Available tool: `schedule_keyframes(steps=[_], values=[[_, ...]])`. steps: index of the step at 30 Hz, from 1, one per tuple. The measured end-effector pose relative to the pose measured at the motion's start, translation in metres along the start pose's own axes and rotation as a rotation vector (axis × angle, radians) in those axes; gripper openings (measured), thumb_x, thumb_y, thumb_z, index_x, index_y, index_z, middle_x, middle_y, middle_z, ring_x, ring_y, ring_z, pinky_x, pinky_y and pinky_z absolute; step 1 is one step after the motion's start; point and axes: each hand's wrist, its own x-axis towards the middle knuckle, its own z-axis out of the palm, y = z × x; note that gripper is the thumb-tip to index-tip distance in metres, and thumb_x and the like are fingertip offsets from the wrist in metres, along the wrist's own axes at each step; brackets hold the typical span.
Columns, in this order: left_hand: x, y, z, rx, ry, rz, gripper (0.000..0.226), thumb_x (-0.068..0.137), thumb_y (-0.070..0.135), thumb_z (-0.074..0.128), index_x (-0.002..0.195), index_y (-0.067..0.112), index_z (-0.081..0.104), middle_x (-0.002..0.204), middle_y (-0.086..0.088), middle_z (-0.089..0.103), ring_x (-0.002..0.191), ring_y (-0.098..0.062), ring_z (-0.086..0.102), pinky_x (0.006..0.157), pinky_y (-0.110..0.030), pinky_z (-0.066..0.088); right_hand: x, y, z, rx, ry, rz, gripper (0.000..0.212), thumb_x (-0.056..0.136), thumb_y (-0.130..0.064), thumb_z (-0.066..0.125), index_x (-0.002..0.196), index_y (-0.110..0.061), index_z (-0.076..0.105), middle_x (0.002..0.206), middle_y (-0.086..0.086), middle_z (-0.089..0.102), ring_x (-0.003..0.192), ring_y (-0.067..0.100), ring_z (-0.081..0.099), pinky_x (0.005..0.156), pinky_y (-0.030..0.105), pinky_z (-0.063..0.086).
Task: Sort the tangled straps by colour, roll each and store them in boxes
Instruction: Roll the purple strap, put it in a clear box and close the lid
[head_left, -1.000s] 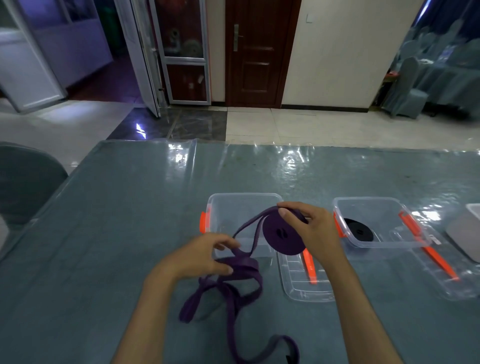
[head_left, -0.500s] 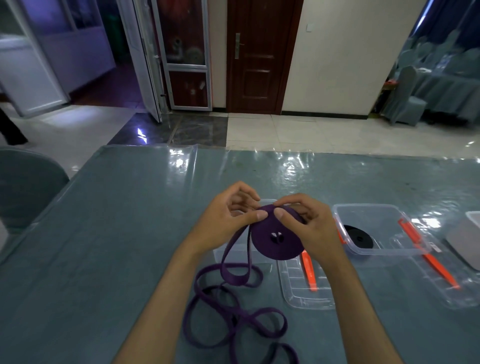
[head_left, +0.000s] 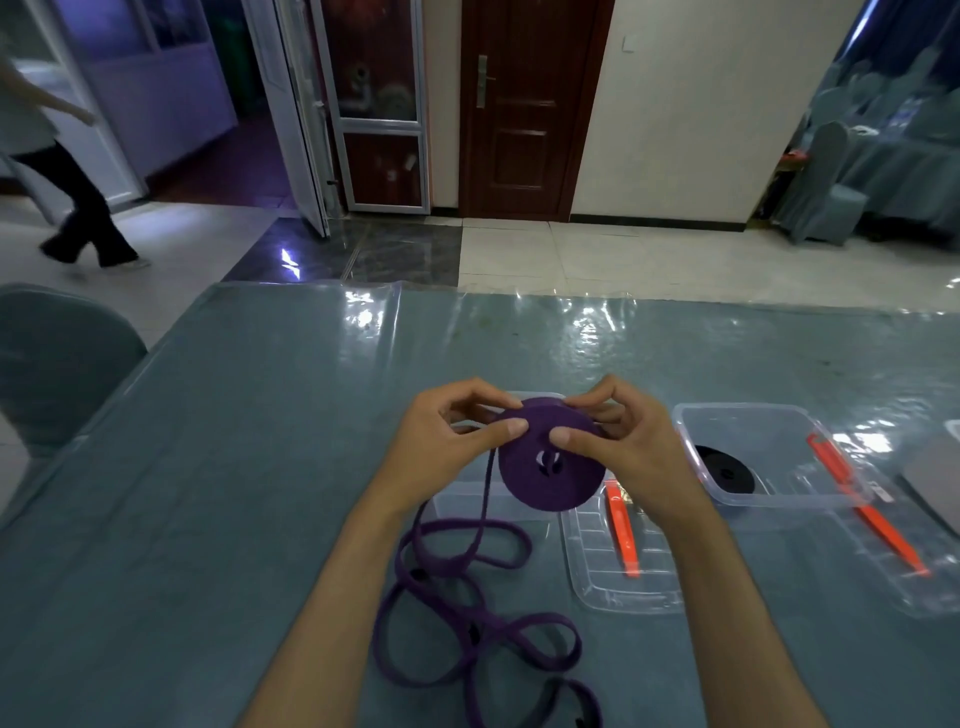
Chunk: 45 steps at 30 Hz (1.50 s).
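Purple strap roll pinched between left hand and right hand, above table

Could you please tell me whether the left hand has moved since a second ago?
Yes. The left hand has come up off the loose strap on the table, up and rightwards to the purple roll over the empty box.
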Motion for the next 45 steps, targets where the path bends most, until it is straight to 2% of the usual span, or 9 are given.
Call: schedule_keyframes(steps=[3,9,14,19,25,32,36,40,45], values=[[0.000,0.001,-0.006,-0.027,-0.074,-0.006,0.031,0.085,0.006,0.082,0.115,0.013,0.078,0.110,-0.001,0.080,0.106,-0.019,0.076,0.094,-0.030,0.060,-0.003,0.005,0.004,0.036,0.095,-0.032,0.033,0.073,-0.006,0.085,0.095,-0.004,0.061,0.100,0.015,0.080,0.092,0.033,0.078,0.079,0.039,0.064],[-0.003,-0.006,-0.003,-0.014,0.082,0.007,0.020,0.078,0.009,0.088,0.095,0.015,0.079,0.096,-0.002,0.080,0.091,-0.019,0.076,0.087,-0.033,0.062,-0.003,0.007,0.002,0.022,-0.013,0.080,0.042,0.075,-0.009,0.085,0.108,-0.013,0.060,0.097,0.017,0.079,0.086,0.037,0.077,0.070,0.042,0.064],[-0.007,-0.009,-0.011,-0.036,-0.008,-0.025,0.035,0.084,0.009,0.084,0.118,0.015,0.078,0.114,0.000,0.079,0.108,-0.022,0.075,0.099,-0.038,0.058,-0.006,0.009,0.007,0.033,0.090,-0.005,0.034,0.073,-0.011,0.085,0.103,-0.011,0.068,0.105,0.011,0.080,0.095,0.029,0.077,0.081,0.042,0.064],[-0.007,-0.011,-0.005,-0.047,0.125,-0.022,0.024,0.077,0.013,0.089,0.099,0.014,0.080,0.100,-0.003,0.081,0.097,-0.024,0.077,0.092,-0.036,0.060,-0.005,0.007,0.002,0.032,-0.036,0.116,0.045,0.077,-0.008,0.085,0.114,-0.017,0.063,0.102,0.016,0.079,0.090,0.038,0.077,0.072,0.047,0.065],[-0.008,-0.017,-0.006,-0.077,0.055,-0.041,0.035,0.084,0.007,0.083,0.117,0.016,0.078,0.112,-0.004,0.079,0.096,-0.018,0.075,0.086,-0.027,0.059,-0.005,0.010,0.005,0.032,0.096,0.020,0.037,0.072,-0.009,0.087,0.101,-0.011,0.064,0.107,0.012,0.079,0.097,0.034,0.077,0.078,0.044,0.065],[-0.009,-0.018,-0.002,-0.156,0.137,-0.053,0.025,0.078,0.016,0.087,0.102,0.018,0.080,0.108,-0.006,0.080,0.096,-0.027,0.076,0.093,-0.044,0.061,-0.005,0.004,0.001,0.033,0.014,0.052,0.050,0.076,-0.008,0.083,0.122,-0.021,0.068,0.105,0.012,0.080,0.092,0.032,0.077,0.073,0.044,0.065],[-0.009,-0.019,-0.002,-0.161,0.099,-0.057,0.033,0.085,0.008,0.082,0.116,0.015,0.078,0.114,-0.007,0.079,0.101,-0.025,0.076,0.092,-0.034,0.061,-0.003,0.008,0.002,0.043,0.066,0.057,0.042,0.073,-0.010,0.086,0.107,-0.012,0.060,0.108,0.012,0.078,0.093,0.031,0.078,0.069,0.043,0.064],[-0.007,-0.019,0.003,-0.160,0.185,-0.055,0.024,0.078,0.012,0.087,0.099,0.009,0.075,0.109,-0.002,0.079,0.087,-0.020,0.076,0.078,-0.027,0.061,-0.003,0.011,-0.001,0.017,-0.069,0.124,0.057,0.079,-0.009,0.086,0.126,-0.028,0.060,0.110,0.019,0.077,0.096,0.036,0.077,0.075,0.049,0.065],[-0.006,-0.025,0.012,-0.235,0.220,-0.069,0.018,0.087,0.005,0.080,0.105,0.007,0.078,0.113,-0.012,0.077,0.101,-0.023,0.076,0.081,-0.025,0.059,-0.004,0.013,0.002,0.071,0.091,0.055,0.046,0.077,-0.007,0.086,0.117,-0.018,0.067,0.106,0.012,0.079,0.093,0.033,0.077,0.074,0.045,0.064]])
